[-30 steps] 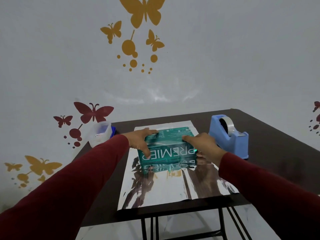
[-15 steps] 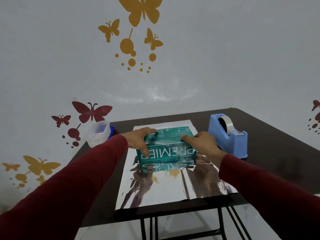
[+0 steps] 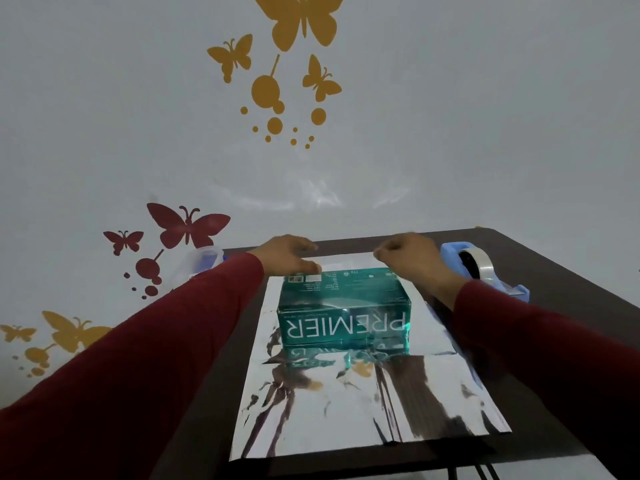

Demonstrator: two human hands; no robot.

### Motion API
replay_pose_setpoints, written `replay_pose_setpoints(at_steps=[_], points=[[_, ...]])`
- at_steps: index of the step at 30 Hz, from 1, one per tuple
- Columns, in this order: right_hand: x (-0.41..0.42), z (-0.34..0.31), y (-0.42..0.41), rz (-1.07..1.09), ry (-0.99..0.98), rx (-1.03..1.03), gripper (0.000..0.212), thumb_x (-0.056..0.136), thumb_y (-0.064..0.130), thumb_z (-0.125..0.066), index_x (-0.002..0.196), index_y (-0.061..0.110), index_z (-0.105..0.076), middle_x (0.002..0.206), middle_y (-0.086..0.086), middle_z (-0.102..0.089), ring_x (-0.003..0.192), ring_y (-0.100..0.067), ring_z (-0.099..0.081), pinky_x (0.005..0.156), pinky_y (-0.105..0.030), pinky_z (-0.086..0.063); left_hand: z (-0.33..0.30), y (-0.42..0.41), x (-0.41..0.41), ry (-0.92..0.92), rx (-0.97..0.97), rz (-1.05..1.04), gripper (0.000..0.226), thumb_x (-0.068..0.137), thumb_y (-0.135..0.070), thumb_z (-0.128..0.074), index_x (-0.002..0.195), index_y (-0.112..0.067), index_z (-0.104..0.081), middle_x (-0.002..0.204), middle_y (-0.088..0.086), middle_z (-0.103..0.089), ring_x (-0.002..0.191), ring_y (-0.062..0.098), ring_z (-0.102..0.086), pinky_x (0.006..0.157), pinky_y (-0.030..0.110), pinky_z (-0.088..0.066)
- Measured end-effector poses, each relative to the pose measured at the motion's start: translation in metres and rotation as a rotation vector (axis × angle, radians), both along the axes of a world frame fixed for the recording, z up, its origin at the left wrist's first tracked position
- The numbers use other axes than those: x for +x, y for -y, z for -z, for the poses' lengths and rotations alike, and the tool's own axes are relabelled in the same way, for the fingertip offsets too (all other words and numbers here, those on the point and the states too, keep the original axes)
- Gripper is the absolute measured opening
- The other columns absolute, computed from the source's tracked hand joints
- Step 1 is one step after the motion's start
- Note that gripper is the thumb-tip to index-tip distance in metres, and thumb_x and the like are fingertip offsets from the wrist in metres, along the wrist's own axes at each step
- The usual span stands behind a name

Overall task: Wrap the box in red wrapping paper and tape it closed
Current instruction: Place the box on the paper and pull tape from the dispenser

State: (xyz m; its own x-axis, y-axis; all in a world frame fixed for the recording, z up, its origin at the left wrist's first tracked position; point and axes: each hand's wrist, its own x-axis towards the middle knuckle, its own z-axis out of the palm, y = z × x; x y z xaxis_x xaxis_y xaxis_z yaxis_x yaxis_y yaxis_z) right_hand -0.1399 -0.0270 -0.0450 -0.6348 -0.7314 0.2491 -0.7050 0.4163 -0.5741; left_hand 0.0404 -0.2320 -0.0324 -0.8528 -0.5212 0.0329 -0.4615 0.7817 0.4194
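A teal box (image 3: pixel 343 306) printed PREMIER stands on the wrapping paper (image 3: pixel 346 403), which lies flat with its shiny silver side up on the dark table (image 3: pixel 554 271). Both of my hands are past the box, at the paper's far edge. My left hand (image 3: pixel 287 254) hovers by the box's far left corner, fingers loosely curved and thumb apart, holding nothing. My right hand (image 3: pixel 408 258) has its fingers curled together and pinches the paper's far edge. The red side of the paper is hidden underneath.
A blue tape dispenser (image 3: pixel 481 271) with a roll of clear tape stands right of the box, just behind my right wrist. A clear plastic container (image 3: pixel 204 261) sits at the table's far left corner. The wall is right behind the table. The paper's near edge reaches the table's front edge.
Both hands have let go of the box's sides and moved away from me to the paper's far edge. The box stays where it was set down.
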Motion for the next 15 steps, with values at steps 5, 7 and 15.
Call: replay_pose_setpoints(at_steps=[5,7,15], points=[[-0.029,-0.028,0.067,-0.177,-0.109,0.211,0.028,0.097,0.018,-0.064,0.123,0.017,-0.075,0.129,-0.003,-0.071,0.12,-0.02,-0.062,0.092,-0.02,-0.043,0.002,0.042,-0.042,0.018,-0.162,-0.074,0.039,0.096,-0.027,-0.068,0.134,-0.019,-0.066,0.136,0.003,-0.066,0.125,0.022,-0.059,0.098,0.023,-0.04],[-0.045,-0.025,0.098,-0.225,-0.161,0.352,0.035,0.097,0.015,-0.063,0.131,0.018,-0.071,0.135,-0.003,-0.067,0.125,-0.022,-0.059,0.099,-0.024,-0.045,0.01,0.061,-0.06,0.056,-0.182,-0.087,0.037,0.096,-0.025,-0.065,0.133,-0.02,-0.067,0.136,0.004,-0.065,0.123,0.024,-0.059,0.097,0.025,-0.041],[-0.106,0.018,0.181,-0.215,-0.255,0.671,0.059,0.097,0.011,-0.056,0.154,0.022,-0.046,0.159,-0.003,-0.047,0.145,-0.027,-0.044,0.119,-0.041,-0.038,0.046,0.108,-0.11,0.224,-0.208,-0.117,0.045,0.103,-0.025,-0.056,0.148,-0.021,-0.055,0.148,0.006,-0.056,0.133,0.026,-0.054,0.106,0.033,-0.046]])
